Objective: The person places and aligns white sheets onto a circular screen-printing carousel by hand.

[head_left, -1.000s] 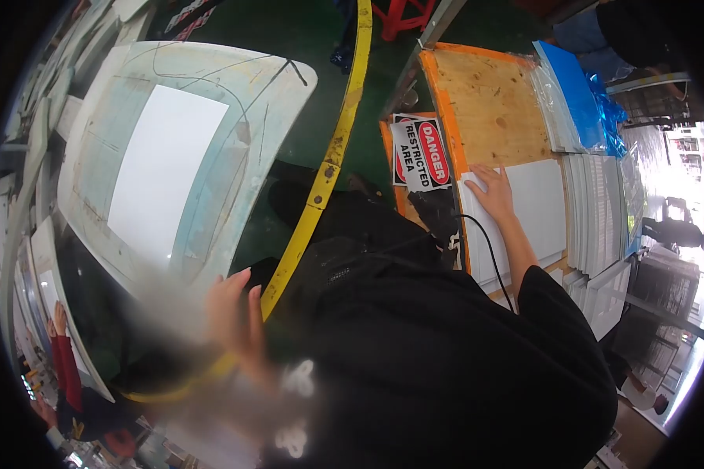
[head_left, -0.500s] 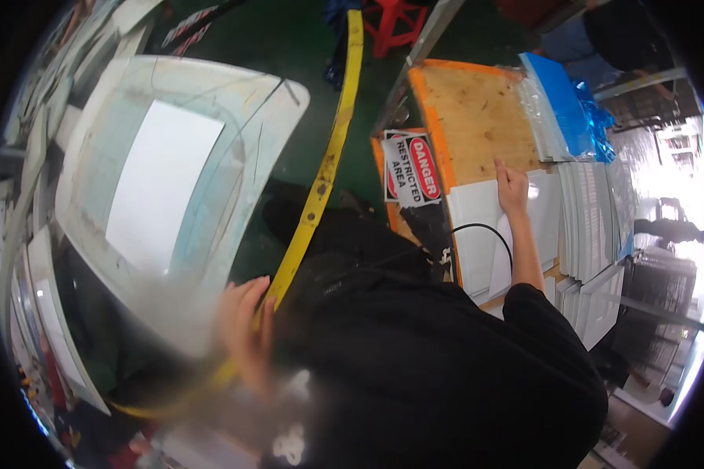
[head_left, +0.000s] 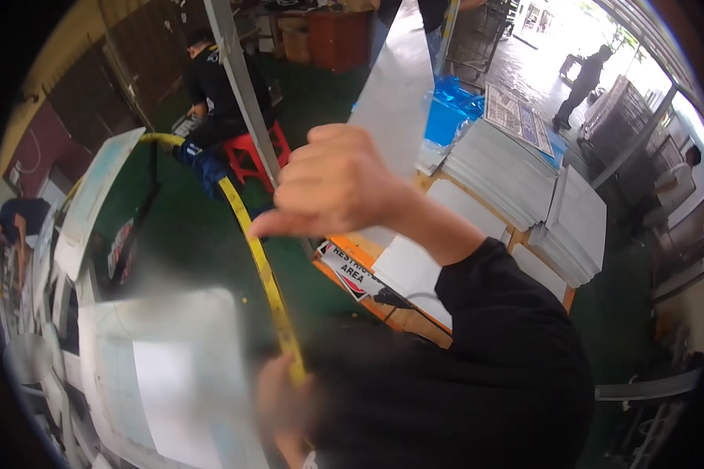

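My right hand [head_left: 328, 184] is raised in front of me, fingers curled and thumb pointing left. It is closed on a thin white sheet [head_left: 403, 90], which stands up tilted behind the knuckles. Low in the view, my left hand [head_left: 285, 399] is a blur beside the yellow floor strip [head_left: 266, 285], its fingers too smeared to read. Left of it, a white rectangular sheet [head_left: 168, 391] lies on a worn pale board [head_left: 105, 336]. Beyond my right forearm, flat white sheets [head_left: 414, 262] lie on a wooden table with an orange edge [head_left: 352, 250].
Stacks of grey-white panels [head_left: 497, 172] and blue plastic wrap [head_left: 457, 98] are on the table. A "restricted area" sign [head_left: 350, 270] hangs at its side. A metal post [head_left: 246, 94] stands near a seated person [head_left: 215, 94] on a red stool [head_left: 242, 160]. Another person [head_left: 590, 82] is far right.
My right hand has risen from the table with the white sheet lifted upright. My view has turned and tilted up, showing more of the room. My left hand stays low.
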Available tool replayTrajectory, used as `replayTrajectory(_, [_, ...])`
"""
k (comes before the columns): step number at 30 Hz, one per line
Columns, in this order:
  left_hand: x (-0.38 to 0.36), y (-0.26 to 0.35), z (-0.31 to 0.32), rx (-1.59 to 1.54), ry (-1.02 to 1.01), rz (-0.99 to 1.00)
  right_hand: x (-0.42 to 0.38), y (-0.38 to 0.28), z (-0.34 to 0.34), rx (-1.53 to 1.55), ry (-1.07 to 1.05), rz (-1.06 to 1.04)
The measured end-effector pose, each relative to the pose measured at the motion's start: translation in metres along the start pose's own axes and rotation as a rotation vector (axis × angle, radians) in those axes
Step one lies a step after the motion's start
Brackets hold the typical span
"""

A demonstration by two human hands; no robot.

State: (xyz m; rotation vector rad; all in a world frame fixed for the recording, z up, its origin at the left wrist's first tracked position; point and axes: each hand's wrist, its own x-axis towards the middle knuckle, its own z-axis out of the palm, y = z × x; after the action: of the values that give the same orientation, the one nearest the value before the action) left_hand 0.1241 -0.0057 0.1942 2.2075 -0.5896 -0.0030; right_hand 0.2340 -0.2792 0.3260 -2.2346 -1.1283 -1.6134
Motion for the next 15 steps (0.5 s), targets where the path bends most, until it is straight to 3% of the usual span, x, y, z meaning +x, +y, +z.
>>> replayTrajectory(3, [0.025, 0.020, 0.007, -0.063, 0.089, 0.079, 0.033, -0.023, 0.007, 0.023, 0.294, -0.074])
replayTrajectory(8, [0.040, 0.015, 0.032, -0.073, 0.276, 0.125, 0.046, -0.059, 0.036, 0.233, 0.269, -0.044])
replayTrajectory(10, [0.044, -0.007, 0.045, -0.157, 0.273, 0.044, 0.045, -0.075, 0.045, 0.350, 0.220, -0.068])
replayTrajectory(13, [0.042, -0.034, 0.062, -0.321, 0.268, -0.045, 0.034, -0.113, 0.062, 0.463, 0.350, -0.114])
replayTrajectory(15, [0.040, -0.033, 0.046, -0.046, 0.445, 0.076, 0.030, -0.115, 0.065, 0.498, 0.397, -0.188])
